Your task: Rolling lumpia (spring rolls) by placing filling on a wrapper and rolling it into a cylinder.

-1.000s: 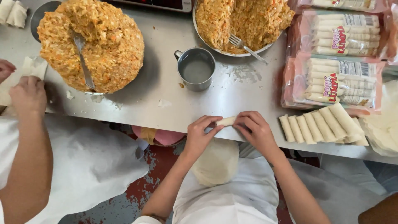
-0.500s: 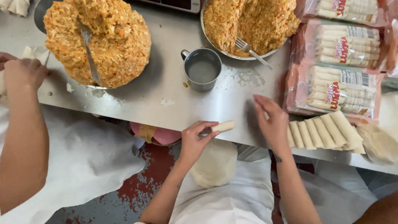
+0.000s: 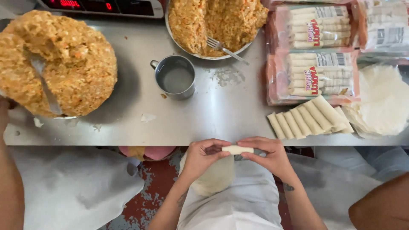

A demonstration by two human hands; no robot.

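Spring roll (image 3: 237, 149) lies crosswise, pinched between left hand (image 3: 203, 158) and right hand (image 3: 269, 154), finished rolls (image 3: 309, 120) nearer right.

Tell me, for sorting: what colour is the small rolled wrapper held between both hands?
Pale cream-white small rolled wrapper, clearest in the head view.

Food-prep kitchen (steel table (image 3: 221, 119), filling mound (image 3: 64, 59))
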